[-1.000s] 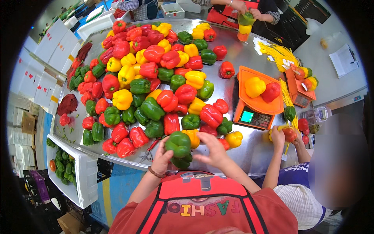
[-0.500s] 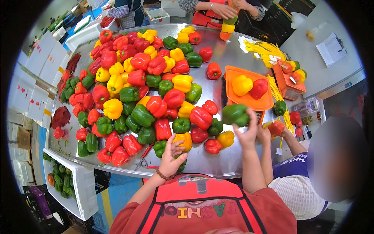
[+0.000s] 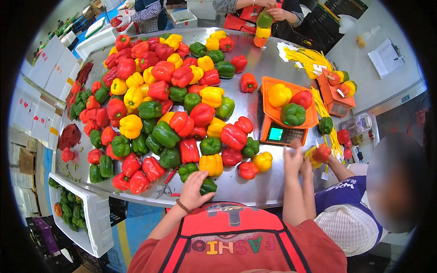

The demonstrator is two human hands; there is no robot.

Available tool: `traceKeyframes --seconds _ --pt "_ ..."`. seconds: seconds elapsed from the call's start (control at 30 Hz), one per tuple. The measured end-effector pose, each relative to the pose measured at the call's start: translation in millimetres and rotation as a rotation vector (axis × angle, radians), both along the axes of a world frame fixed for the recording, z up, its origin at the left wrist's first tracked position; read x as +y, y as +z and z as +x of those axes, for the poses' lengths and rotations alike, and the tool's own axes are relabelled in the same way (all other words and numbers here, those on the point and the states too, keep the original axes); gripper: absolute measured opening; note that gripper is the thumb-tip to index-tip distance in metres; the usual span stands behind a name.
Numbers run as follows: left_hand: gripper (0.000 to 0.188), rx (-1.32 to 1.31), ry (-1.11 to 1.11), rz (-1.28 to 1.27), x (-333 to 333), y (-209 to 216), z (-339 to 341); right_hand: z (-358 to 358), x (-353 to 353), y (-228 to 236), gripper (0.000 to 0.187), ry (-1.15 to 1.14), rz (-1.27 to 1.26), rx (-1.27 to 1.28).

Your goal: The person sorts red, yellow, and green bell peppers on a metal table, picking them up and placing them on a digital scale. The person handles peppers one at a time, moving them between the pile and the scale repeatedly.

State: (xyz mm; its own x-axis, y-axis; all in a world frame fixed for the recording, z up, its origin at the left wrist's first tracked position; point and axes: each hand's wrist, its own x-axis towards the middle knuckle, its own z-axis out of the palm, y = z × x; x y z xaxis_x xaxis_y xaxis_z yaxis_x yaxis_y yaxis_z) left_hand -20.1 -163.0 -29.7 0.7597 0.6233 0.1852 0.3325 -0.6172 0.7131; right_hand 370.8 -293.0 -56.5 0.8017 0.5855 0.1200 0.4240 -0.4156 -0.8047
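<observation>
**Supervisor:** Your left hand point(image 3: 195, 189) rests palm-down on a green pepper point(image 3: 205, 184) at the table's near edge, fingers curled over it but not lifting. Your right hand point(image 3: 293, 157) hangs open and empty just below the orange scale point(image 3: 287, 119), which carries one yellow, one red and one green pepper.

**Trainee:** What could fail here?

**Supervisor:** Likely the green pepper rolls off the near rim if you drag it. The co-worker's hands point(image 3: 318, 154) at your 3 o'clock crowd your right; expect a collision near the scale.

**Trainee:** And the surroundings?

**Supervisor:** A steel table point(image 3: 255, 191), smooth, piled with peppers from 10 to 12 o'clock. White crates point(image 3: 93, 218) stand at 8 o'clock; other workers at 12.
</observation>
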Motion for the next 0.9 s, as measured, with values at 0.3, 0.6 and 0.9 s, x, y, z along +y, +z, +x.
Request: traceKeyframes --seconds 0.3,0.6,0.9 --pt "0.067 0.196 -0.119 0.196 -11 -9 1 -92 -10 -26 0.064 0.117 0.027 0.234" --pt "0.066 0.080 0.047 0.265 -11 -28 30 -81 -1 -31 0.062 0.139 0.016 0.229" --pt "0.056 0.061 0.001 0.253 -9 -29 16 16 70 74 0.078 -0.142 0.349 -0.123"
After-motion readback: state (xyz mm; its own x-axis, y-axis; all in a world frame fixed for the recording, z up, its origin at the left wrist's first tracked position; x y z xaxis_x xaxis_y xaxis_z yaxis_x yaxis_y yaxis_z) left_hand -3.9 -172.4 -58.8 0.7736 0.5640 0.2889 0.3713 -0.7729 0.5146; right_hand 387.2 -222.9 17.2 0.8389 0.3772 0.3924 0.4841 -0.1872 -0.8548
